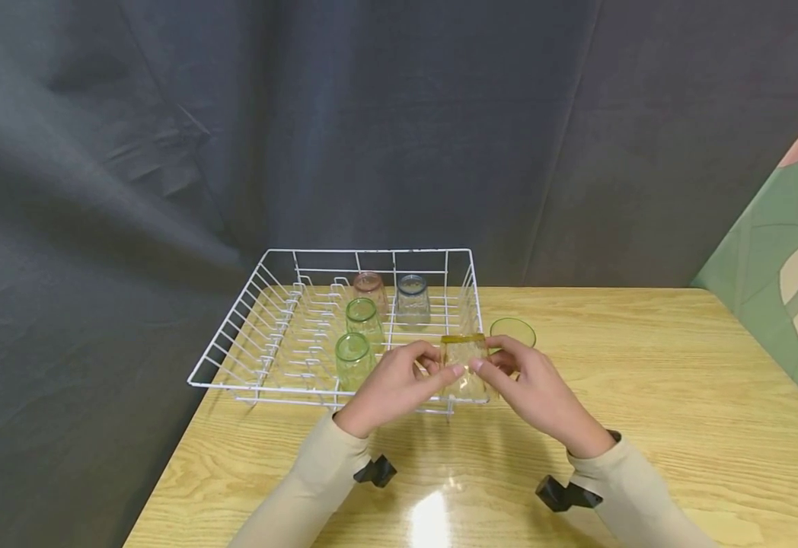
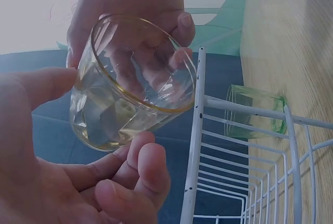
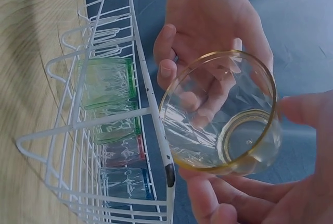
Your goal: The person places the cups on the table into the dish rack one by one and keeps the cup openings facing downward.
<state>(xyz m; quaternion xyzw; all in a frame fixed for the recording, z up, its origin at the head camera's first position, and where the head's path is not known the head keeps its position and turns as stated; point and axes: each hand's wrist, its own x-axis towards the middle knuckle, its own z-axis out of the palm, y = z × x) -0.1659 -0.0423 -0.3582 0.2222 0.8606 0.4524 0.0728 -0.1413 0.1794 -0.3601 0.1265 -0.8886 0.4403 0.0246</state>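
Observation:
Both hands hold a clear amber-rimmed glass (image 1: pixel 466 369) at the rack's front right corner. From the left, the left hand (image 1: pixel 399 380) pinches it between thumb and fingers. My right hand (image 1: pixel 539 388) grips the opposite side, thumb on the near face. The glass's open mouth shows in the left wrist view, where the tilted glass (image 2: pixel 112 107) appears empty. In the right wrist view the glass (image 3: pixel 223 146) shows its round base through the mouth. Behind the right hand, a green-rimmed glass (image 1: pixel 512 329) stands on the table, partly hidden.
A white wire dish rack (image 1: pixel 234 388) sits on the wooden table (image 1: pixel 646 380). Inside it are two green glasses (image 1: pixel 365 320), a pink glass (image 1: pixel 370 285) and a blue glass (image 1: pixel 413 304). A dark curtain (image 1: pixel 406 137) hangs behind.

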